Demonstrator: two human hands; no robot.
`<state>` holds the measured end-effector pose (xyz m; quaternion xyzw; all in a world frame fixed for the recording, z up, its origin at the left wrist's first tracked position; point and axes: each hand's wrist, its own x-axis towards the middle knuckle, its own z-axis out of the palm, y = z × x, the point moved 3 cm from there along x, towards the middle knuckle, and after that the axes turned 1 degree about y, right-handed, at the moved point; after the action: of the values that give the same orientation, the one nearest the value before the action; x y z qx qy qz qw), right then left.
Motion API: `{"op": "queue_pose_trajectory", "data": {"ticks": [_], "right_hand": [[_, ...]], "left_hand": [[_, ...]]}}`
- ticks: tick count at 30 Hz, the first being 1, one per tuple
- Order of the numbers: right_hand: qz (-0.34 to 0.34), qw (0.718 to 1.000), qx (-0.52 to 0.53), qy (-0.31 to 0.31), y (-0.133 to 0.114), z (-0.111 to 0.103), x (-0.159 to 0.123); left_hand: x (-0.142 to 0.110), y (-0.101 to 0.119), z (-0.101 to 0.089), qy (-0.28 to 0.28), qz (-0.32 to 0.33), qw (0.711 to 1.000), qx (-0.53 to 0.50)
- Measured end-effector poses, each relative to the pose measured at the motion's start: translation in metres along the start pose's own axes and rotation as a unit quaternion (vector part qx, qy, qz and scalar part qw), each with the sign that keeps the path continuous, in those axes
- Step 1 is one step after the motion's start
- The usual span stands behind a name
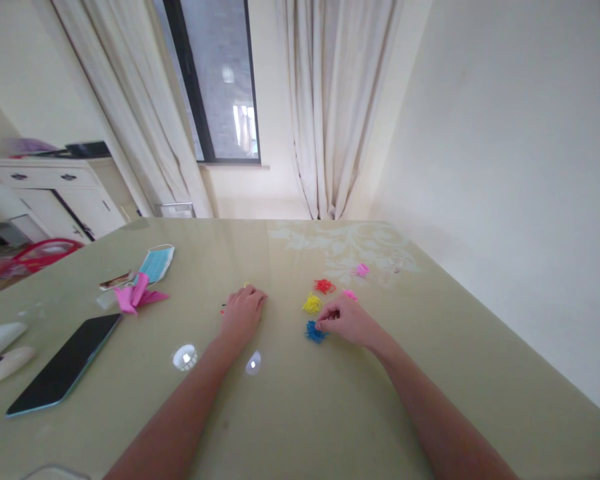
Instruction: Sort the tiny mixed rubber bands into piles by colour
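My right hand point(347, 321) is at the edge of a small blue pile point(314, 333) of what look like tiny rubber bands. Its thumb and index finger are pinched together, and anything between them is too small to make out. Just behind the blue pile is a yellow pile point(311, 305), with a red pile point(325, 286) beyond that. Some pink pieces point(350, 295) show past my right knuckles. My left hand point(243, 311) lies palm down on the table, fingers stretched out. Small yellow and red bits peek out around it; whatever is under the palm is hidden.
A pink crumpled item point(362, 270) lies at the far right of the glossy table point(300, 413). Leftward are a blue face mask point(156, 265), a pink folded-paper shape point(136, 295), a dark tablet or phone point(65, 365) and a white mouse-like object point(5, 365). A wall borders the right.
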<state>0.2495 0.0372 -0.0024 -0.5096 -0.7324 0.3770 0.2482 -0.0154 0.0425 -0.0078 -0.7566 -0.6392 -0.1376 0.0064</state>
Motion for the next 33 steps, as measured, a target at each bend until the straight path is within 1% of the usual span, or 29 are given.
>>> {"op": "queue_pose_trajectory", "data": {"ticks": [3,6,7,9,10,11,13,15,16,17,19,21,23,29,33], "right_hand": [[0.009,0.999,-0.016,0.026,0.001,-0.004,0.000],[-0.007,0.998,-0.025,0.060,-0.002,-0.008,0.001],[-0.017,0.997,-0.024,0.069,-0.004,-0.008,0.001],[-0.033,0.996,-0.012,0.084,-0.008,-0.006,0.001],[-0.038,0.995,-0.001,0.090,-0.011,-0.004,0.001],[-0.044,0.994,0.011,0.097,-0.013,-0.002,0.001],[-0.058,0.991,0.034,0.113,-0.018,0.004,0.000],[-0.076,0.988,0.050,0.124,-0.023,0.009,-0.001],[-0.084,0.987,0.057,0.127,-0.025,0.011,-0.002],[-0.090,0.985,0.063,0.130,-0.027,0.012,-0.003],[-0.099,0.984,0.067,0.131,-0.030,0.013,-0.005],[-0.105,0.984,0.065,0.130,-0.032,0.012,-0.006],[-0.102,0.984,0.064,0.129,-0.032,0.012,-0.006],[-0.101,0.986,0.066,0.114,-0.030,0.013,-0.006],[-0.109,0.986,0.053,0.112,-0.030,0.014,-0.007]], "left_hand": [[0.000,-0.002,0.001,0.008,-0.004,1.000,-0.011],[0.001,-0.004,-0.002,0.046,-0.005,0.998,-0.042],[0.001,-0.005,-0.004,0.065,-0.007,0.995,-0.071],[0.002,-0.003,-0.009,0.094,-0.020,0.981,-0.170],[0.002,-0.002,-0.011,0.098,-0.030,0.966,-0.238],[0.002,0.001,-0.013,0.092,-0.039,0.945,-0.313],[0.001,0.010,-0.013,0.054,-0.053,0.884,-0.462],[-0.002,0.022,-0.011,0.000,-0.060,0.816,-0.576],[-0.004,0.028,-0.010,-0.027,-0.062,0.786,-0.614],[-0.006,0.033,-0.008,-0.051,-0.064,0.763,-0.641],[-0.011,0.042,-0.004,-0.093,-0.068,0.736,-0.668],[-0.014,0.048,-0.002,-0.120,-0.070,0.724,-0.676],[-0.015,0.051,0.000,-0.135,-0.071,0.718,-0.679],[-0.017,0.054,-0.001,-0.136,-0.074,0.714,-0.683],[-0.017,0.055,-0.001,-0.147,-0.075,0.713,-0.681]]}}
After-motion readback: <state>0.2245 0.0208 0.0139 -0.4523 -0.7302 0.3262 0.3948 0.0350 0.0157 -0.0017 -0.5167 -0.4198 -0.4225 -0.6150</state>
